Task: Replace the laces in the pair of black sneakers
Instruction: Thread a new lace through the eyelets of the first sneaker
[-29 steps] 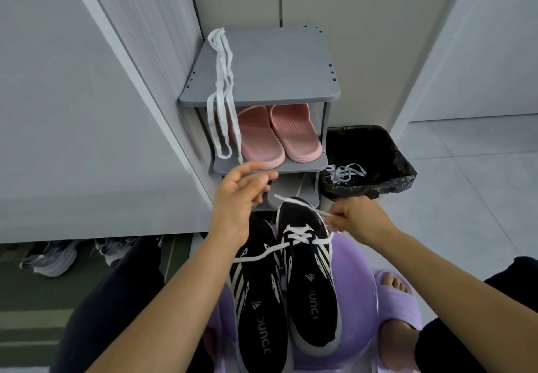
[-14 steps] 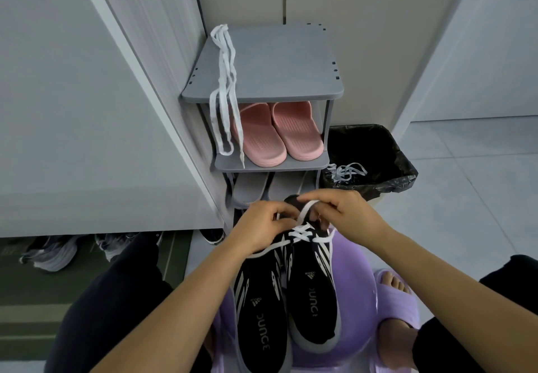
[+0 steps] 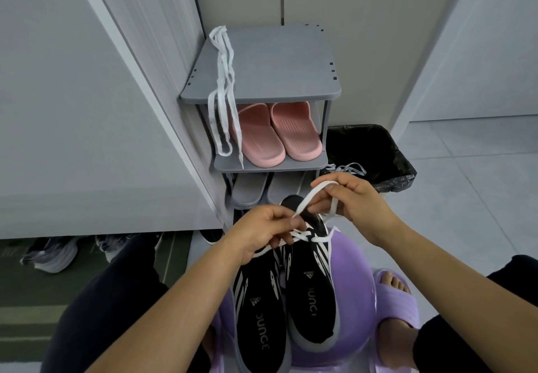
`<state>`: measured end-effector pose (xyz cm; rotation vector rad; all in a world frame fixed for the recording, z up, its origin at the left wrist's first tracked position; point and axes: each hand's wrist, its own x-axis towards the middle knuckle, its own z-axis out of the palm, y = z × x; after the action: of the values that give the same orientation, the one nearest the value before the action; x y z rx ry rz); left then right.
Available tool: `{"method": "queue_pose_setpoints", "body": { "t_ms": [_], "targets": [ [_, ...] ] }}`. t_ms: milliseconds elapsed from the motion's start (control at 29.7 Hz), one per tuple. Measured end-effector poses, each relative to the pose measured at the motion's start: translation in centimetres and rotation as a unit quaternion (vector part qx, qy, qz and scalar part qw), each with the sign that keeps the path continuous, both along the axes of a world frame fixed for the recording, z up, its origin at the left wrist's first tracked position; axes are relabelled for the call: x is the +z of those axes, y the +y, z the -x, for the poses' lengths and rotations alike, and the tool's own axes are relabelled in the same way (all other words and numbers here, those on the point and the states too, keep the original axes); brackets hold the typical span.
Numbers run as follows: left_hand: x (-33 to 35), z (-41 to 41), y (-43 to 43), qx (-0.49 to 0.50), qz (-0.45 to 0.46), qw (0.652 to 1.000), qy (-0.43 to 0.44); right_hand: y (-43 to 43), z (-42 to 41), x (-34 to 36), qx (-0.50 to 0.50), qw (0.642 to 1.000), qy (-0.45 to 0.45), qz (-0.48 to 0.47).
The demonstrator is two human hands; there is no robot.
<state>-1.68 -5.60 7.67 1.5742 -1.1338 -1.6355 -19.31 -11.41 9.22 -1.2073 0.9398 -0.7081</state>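
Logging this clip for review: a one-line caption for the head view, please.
Left hand and right hand pinch a white lace above a black sneaker on a purple stool.

Count log, single view. We count two black sneakers (image 3: 313,300) and one purple stool (image 3: 355,279). Hands in view: two, the left hand (image 3: 259,236) and the right hand (image 3: 353,198). White lace (image 3: 305,201) at the hands: one. Spare lace bundle (image 3: 222,81): one; we cannot count its strands. Shoe rack (image 3: 276,64): one, with three tiers visible. Pink slippers (image 3: 256,137): two. Grey slippers (image 3: 250,190): two. Bin (image 3: 398,166): one. Lace tangle (image 3: 353,168) at its rim: one. Purple slipper (image 3: 398,303): one. Grey shoes (image 3: 49,253) at far left: we make out at least two.
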Motion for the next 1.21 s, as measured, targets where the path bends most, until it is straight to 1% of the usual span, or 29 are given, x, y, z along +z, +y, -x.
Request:
{"method": "queue_pose_setpoints", "body": {
  "t_ms": [67,101,202,270,337,371,472,641,742,843,910,1079,1214],
  "targets": [
    [0.3,-0.3,0.0,0.027,0.005,1.000,-0.003,-0.2,0.3,-0.1,0.001,0.999,0.031,0.003],
    [0.5,-0.4,0.0,0.033,0.016,0.999,-0.035,-0.3,0.4,-0.2,0.011,0.998,0.065,0.013],
    [0.6,-0.6,0.3,0.006,0.065,0.980,-0.186,-0.1,0.3,-0.5,0.095,0.981,0.164,0.046],
    [0.4,-0.3,0.5,-0.034,0.078,0.966,-0.243,0.6,-0.4,-1.0,0.149,0.966,0.199,0.068],
    [0.2,-0.1,0.6,-0.067,0.078,0.952,-0.288,1.2,-1.2,-1.4,0.164,0.958,0.217,0.093],
    [0.1,0.0,0.6,-0.074,0.075,0.948,-0.300,1.3,-1.4,-1.8,0.159,0.959,0.216,0.098],
    [-0.2,-0.1,0.9,-0.076,0.059,0.949,-0.301,1.4,-1.3,-2.2,0.142,0.963,0.217,0.078],
    [-1.2,1.1,2.7,-0.071,0.033,0.921,-0.383,1.7,-0.7,-3.2,0.150,0.943,0.292,0.054],
    [-1.3,1.5,3.0,-0.033,0.029,0.931,-0.362,2.1,-1.0,-3.5,0.148,0.940,0.302,0.055],
    [-1.7,1.1,3.3,0.019,0.009,0.958,-0.286,2.6,-1.4,-3.9,0.148,0.936,0.313,0.064],
    [-1.9,1.0,3.6,0.056,-0.011,0.970,-0.234,2.9,-1.7,-4.4,0.136,0.941,0.304,0.066],
    [-2.2,0.7,3.6,0.105,-0.046,0.982,-0.151,3.0,-1.9,-4.9,0.098,0.952,0.282,0.063],
    [-2.1,0.6,3.7,0.117,-0.062,0.984,-0.119,3.2,-2.1,-5.0,0.105,0.955,0.272,0.051]
  ]
}}
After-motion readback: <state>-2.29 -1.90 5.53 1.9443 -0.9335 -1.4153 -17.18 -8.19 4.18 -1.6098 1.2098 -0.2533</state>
